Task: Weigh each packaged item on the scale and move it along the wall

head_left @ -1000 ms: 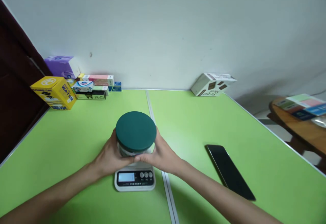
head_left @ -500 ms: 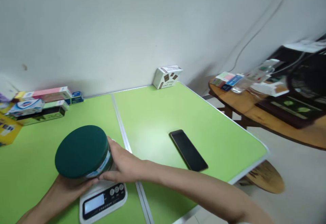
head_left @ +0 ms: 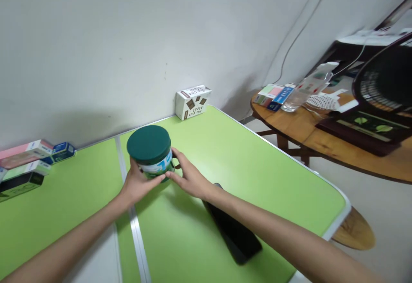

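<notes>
Both my hands grip a round jar (head_left: 157, 165) with a dark green lid and a blue, white and green label. My left hand (head_left: 137, 184) wraps its left and near side. On the right side, my right hand (head_left: 186, 176) presses with its fingers around the back, thumb in front. The jar is upright over the green table (head_left: 180, 240), near the metal seam; whether its base touches the table I cannot tell. Under my right forearm lies a black phone (head_left: 236, 236). Part of the white scale (head_left: 99, 259) shows beside my left forearm.
A white box with brown squares (head_left: 193, 103) stands by the wall at the back corner. Small cartons (head_left: 27, 165) lie at the left. To the right, a wooden table (head_left: 309, 133) holds a plastic bottle (head_left: 305, 88), boxes and a dark fan (head_left: 380, 103).
My two hands have lifted the jar off the scale and carried it right and away from me, past the seam. The view has shifted too.
</notes>
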`<act>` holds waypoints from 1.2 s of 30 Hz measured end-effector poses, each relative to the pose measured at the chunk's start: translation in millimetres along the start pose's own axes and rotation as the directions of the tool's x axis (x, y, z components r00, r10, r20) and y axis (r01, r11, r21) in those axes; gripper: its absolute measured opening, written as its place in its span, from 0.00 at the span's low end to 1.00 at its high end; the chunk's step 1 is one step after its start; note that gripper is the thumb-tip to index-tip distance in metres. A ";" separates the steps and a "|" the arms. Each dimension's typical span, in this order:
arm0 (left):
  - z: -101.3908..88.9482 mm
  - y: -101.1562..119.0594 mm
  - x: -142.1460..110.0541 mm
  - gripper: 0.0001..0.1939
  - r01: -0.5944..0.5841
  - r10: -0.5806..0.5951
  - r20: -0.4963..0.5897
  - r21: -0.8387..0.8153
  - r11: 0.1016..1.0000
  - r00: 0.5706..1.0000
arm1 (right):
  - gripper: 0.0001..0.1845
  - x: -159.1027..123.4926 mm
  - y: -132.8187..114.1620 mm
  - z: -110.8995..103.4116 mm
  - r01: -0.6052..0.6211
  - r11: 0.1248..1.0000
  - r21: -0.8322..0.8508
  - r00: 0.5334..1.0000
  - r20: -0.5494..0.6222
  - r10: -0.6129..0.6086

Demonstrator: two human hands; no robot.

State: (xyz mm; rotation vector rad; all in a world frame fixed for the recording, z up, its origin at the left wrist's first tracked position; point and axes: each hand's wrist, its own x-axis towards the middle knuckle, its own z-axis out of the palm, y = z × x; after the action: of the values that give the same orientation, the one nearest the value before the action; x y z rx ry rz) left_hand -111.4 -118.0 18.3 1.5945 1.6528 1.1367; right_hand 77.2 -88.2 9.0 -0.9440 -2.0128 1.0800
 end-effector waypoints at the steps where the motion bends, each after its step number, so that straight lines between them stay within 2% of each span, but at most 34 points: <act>1: 13.3 1.0 15.5 0.48 -0.005 0.005 -0.005 0.017 1.000 1.000 | 0.38 6.7 11.8 -5.1 -0.023 0.999 0.026 0.999 -0.046 0.024; 4: 44.7 1.3 62.0 0.53 -0.009 0.009 -0.002 0.088 0.996 1.000 | 0.36 36.3 44.4 -19.0 -0.057 0.990 0.132 0.985 -0.152 0.077; 8: 68.6 -1.4 114.7 0.54 -0.030 0.037 -0.061 0.109 0.994 0.997 | 0.35 81.8 76.2 -38.4 -0.091 0.966 0.240 0.960 -0.237 0.149; 11: 79.6 -1.3 138.5 0.53 -0.030 0.038 -0.076 0.099 0.995 0.996 | 0.37 100.3 89.3 -52.9 -0.093 0.958 0.271 0.959 -0.235 0.160; 13: 89.7 1.7 147.7 0.52 -0.051 0.056 -0.054 0.099 0.994 0.997 | 0.40 103.8 94.0 -61.8 -0.050 0.965 0.257 0.966 -0.231 0.112; 15: 106.1 7.1 154.3 0.52 -0.062 0.065 -0.018 0.106 0.992 0.998 | 0.47 103.9 97.9 -70.6 0.006 0.977 0.214 0.957 -0.285 0.057; 16: 116.9 10.5 157.3 0.51 -0.073 0.074 -0.002 0.104 0.992 0.997 | 0.50 103.7 100.4 -75.3 0.029 0.982 0.187 0.937 -0.347 0.039; 18: 142.4 17.9 163.4 0.49 -0.100 0.099 0.019 0.084 0.991 0.995 | 0.52 103.6 107.8 -86.6 0.036 0.989 0.142 0.864 -0.501 0.040; 20: 168.4 24.3 170.0 0.46 -0.141 0.139 0.041 0.057 0.988 0.989 | 0.50 103.0 119.3 -101.5 -0.016 0.992 0.121 0.770 -0.632 0.089; 22: 189.2 27.0 176.6 0.43 -0.211 0.201 0.111 0.090 0.973 0.973 | 0.46 101.1 134.1 -119.8 -0.103 0.989 0.106 0.691 -0.708 0.148; 25: 203.7 20.7 184.7 0.35 -0.350 0.266 0.287 0.301 0.887 0.920 | 0.41 97.7 156.7 -149.3 -0.218 0.972 0.086 0.576 -0.793 0.199; 27: 204.1 11.2 188.5 0.29 -0.375 0.222 0.354 0.454 0.808 0.908 | 0.41 97.4 168.1 -166.0 -0.274 0.958 0.083 0.509 -0.833 0.218; 28: 203.0 6.1 190.1 0.27 -0.368 0.193 0.363 0.509 0.779 0.912 | 0.41 98.4 172.3 -172.6 -0.294 0.952 0.084 0.491 -0.842 0.226; 30: 200.8 -2.6 193.0 0.27 -0.345 0.151 0.359 0.572 0.745 0.921 | 0.42 102.7 178.9 -182.1 -0.313 0.947 0.072 0.494 -0.840 0.226; 36: 203.8 -8.7 202.0 0.28 -0.348 0.124 0.392 0.574 0.742 0.911 | 0.44 122.8 201.6 -185.5 -0.246 0.969 -0.016 0.589 -0.797 0.136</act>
State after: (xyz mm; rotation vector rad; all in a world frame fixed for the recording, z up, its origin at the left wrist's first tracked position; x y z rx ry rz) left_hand 34.2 118.3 -55.0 2.3320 1.7218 0.3528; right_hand 219.1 167.5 -59.1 -1.4246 -1.2372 0.4596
